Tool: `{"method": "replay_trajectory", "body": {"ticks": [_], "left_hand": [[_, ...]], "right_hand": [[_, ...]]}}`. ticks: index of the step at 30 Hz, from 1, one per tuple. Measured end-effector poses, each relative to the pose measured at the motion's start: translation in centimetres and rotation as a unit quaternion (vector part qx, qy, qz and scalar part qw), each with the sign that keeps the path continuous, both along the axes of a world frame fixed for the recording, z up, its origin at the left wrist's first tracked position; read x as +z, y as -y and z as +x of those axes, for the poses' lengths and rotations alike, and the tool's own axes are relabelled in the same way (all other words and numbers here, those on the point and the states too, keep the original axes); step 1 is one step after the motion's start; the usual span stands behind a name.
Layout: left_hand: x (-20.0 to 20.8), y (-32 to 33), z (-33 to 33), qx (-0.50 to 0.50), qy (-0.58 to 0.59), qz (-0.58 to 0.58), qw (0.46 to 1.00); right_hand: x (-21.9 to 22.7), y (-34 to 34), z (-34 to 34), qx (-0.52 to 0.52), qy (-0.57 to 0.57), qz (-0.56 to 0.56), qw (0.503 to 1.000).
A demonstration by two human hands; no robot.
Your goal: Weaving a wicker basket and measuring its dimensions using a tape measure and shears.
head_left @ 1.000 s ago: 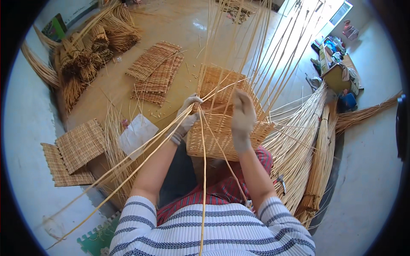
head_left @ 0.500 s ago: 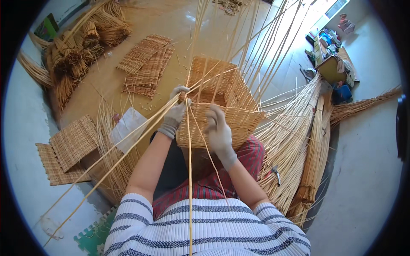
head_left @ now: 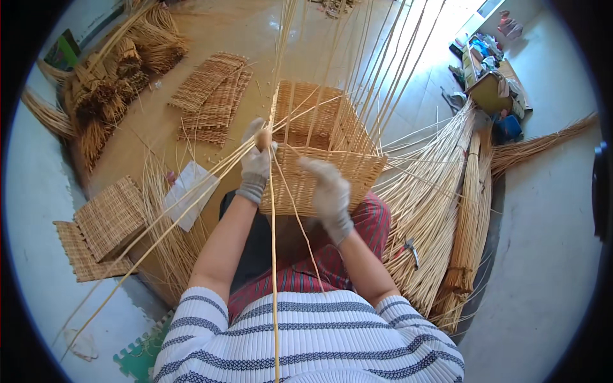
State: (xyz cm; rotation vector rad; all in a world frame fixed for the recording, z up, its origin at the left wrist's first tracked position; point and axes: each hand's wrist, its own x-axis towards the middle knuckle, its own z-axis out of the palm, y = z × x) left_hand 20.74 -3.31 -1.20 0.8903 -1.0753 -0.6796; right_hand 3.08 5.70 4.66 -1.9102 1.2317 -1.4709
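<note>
If my gloved left hand (head_left: 257,161), pinched on the long cane strands (head_left: 191,198), loosens, I think they could spring out of the weave, while my right hand (head_left: 329,191) lies spread on the square, half-woven straw-coloured basket (head_left: 322,143) at frame centre on my lap.

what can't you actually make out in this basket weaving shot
- Head view: the near wall of the basket is partly covered by the gloved right hand.
- Whether the left hand pinches a cane: its fingertips are too small to tell.
- The tall canes' tops run off the top edge.
- The clutter at upper right is too small and bent by the lens.
</note>
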Motion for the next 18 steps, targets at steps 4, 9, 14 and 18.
{"method": "replay_trajectory", "body": {"ticks": [4,9,14,18], "left_hand": [[-3.5,-4.9,-1.3,0.038,-0.005,0.074,0.996],[4.8,-2.1,-5.4,-0.066,0.281,0.024,0.957],[6.0,-0.6,-5.5,-0.261,0.166,0.297,0.904],[7.7,-1.6,-7.2,-0.176,0.223,0.282,0.917]], "right_hand": [[-2.4,4.3,-6.4,-0.080,0.281,0.235,0.927],[-3.4,1.4,-8.8,-0.165,0.291,0.120,0.935],[-2.1,1.2,-7.8,-0.169,0.204,0.227,0.937],[2.8,10.5,-5.1,-0.184,-0.012,-0.035,0.982]]}}
